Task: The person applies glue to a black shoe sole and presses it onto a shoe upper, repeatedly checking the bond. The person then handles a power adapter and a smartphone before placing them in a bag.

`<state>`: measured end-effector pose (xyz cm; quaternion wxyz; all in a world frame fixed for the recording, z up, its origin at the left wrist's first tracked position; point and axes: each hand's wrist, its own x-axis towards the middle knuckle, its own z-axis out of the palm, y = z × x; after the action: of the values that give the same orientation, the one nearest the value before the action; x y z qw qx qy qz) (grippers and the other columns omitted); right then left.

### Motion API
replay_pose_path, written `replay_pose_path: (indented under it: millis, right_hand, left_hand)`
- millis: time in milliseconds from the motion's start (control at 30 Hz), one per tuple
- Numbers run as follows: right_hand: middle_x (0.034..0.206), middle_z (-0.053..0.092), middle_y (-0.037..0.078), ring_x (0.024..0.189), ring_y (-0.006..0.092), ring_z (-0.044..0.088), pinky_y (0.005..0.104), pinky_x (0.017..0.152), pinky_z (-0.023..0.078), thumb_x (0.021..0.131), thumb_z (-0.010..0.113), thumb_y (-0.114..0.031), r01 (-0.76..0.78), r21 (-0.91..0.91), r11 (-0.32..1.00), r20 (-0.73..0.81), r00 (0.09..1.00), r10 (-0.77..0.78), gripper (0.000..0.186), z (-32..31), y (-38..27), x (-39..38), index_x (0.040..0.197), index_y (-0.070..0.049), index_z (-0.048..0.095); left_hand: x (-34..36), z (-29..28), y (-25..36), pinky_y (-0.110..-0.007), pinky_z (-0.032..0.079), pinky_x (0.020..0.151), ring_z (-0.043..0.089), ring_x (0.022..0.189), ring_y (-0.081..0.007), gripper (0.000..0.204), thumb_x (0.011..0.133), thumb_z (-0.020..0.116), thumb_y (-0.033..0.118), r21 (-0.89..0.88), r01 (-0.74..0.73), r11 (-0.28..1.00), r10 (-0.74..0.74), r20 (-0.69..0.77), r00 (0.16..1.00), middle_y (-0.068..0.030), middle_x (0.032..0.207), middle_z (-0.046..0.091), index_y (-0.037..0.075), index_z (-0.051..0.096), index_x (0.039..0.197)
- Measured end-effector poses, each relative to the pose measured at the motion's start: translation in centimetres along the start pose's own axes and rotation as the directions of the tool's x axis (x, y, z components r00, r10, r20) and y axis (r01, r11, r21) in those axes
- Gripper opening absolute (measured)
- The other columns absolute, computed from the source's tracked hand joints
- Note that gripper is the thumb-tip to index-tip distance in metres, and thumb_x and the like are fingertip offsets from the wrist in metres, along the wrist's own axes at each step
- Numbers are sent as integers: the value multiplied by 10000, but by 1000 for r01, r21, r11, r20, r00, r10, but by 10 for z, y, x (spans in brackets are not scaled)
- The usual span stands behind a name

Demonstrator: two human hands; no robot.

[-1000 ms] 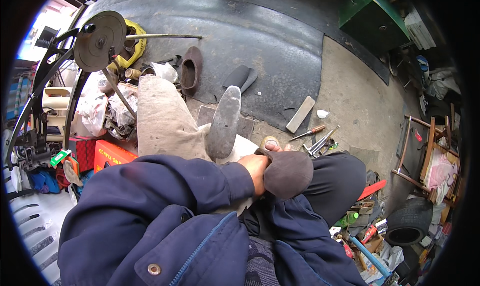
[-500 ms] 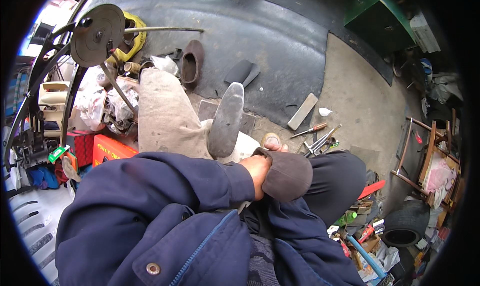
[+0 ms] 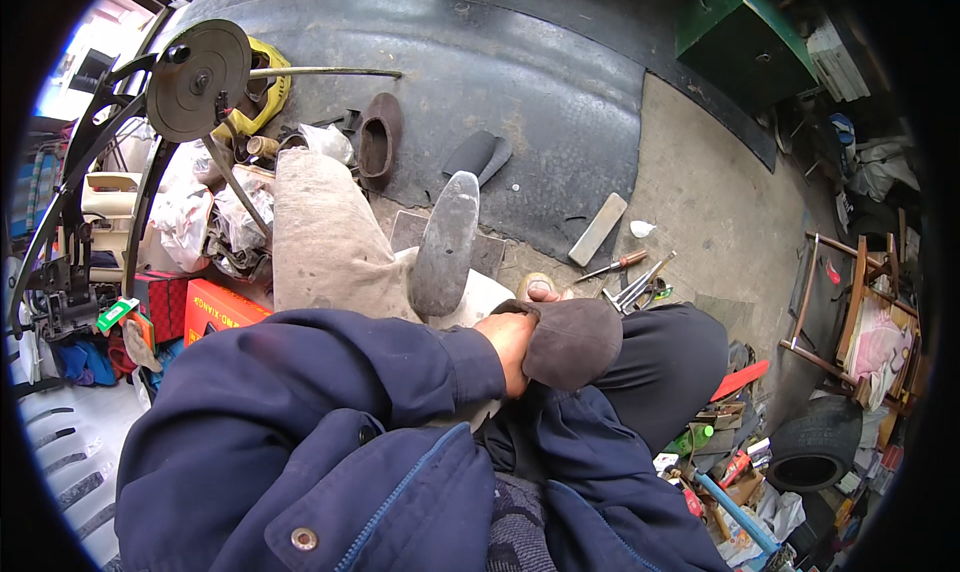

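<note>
A dark brown slip-on shoe (image 3: 573, 345) is held over my lap, with its rounded end toward the right. My left hand (image 3: 508, 350) is closed on the shoe's opening edge, its fingertips out of sight. The right sleeve (image 3: 585, 427) runs up to the underside of the shoe, where my right hand is hidden. Just beyond my left hand, a grey metal shoe last (image 3: 447, 247) stands up between my knees against a stained cloth (image 3: 325, 212). A matching brown shoe (image 3: 378, 142) lies on the dark mat, left of two black sole pieces (image 3: 477, 156).
A grey oblong block (image 3: 599, 229), a screwdriver (image 3: 617, 264) and several metal tools (image 3: 640, 284) lie beyond my right knee. A hand-cranked machine (image 3: 198, 80) rises at the left, above plastic bags (image 3: 185, 222). Mixed scraps and a tyre (image 3: 815, 442) crowd the right.
The view has shifted slightly, so the mat and tools sit a little differently. My left hand keeps its hold on the shoe, which has barely moved.
</note>
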<state>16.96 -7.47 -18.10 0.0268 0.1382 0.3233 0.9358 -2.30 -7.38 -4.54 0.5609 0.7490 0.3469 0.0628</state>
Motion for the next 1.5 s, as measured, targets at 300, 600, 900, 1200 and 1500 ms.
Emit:
replay_pose_path:
  millis: [300,600,900,1200,1500]
  right_hand:
    - [1199,680,228,1106,427,632,587,978,440,954,508,-434,57,-87,995,-485,870,-92,526,38,-9,-6,1271,-29,622]
    - [1176,696,208,1049,393,665,534,954,471,981,486,-444,155,-132,979,-249,951,-184,507,1,-10,-14,1271,-53,627]
    - [1246,651,247,1130,432,620,575,1018,416,979,463,-453,129,-191,973,-98,984,-149,542,-28,-44,-29,1276,-26,615]
    - [1280,628,256,1167,424,606,569,1043,403,981,443,-396,317,-227,921,114,948,-299,525,-39,-29,-12,1304,-5,582]
    - [1338,586,267,1211,431,577,576,1058,392,1000,406,-400,64,-107,992,-200,976,-85,550,49,-3,6,1345,7,538]
  left_hand:
    - [8,13,-15,-437,525,906,628,1064,-429,534,660,733,145,95,1,995,2,-25,1000,-294,1045,652,-79,535,1103]
    - [3,13,-11,-424,450,1029,563,1205,-372,519,754,663,154,97,31,995,-34,37,999,-185,1238,624,74,568,1258]
    - [10,4,-5,-443,519,920,618,1076,-430,553,667,730,150,128,12,992,-8,-30,1000,-297,1074,636,-82,522,1124]
    - [6,6,-5,-398,467,1014,579,1200,-335,467,757,657,141,180,14,984,-25,55,998,-115,1233,660,155,649,1224]
    - [7,11,-16,-394,463,1021,582,1202,-328,470,770,661,188,210,34,977,-52,78,996,-110,1239,659,166,638,1239]
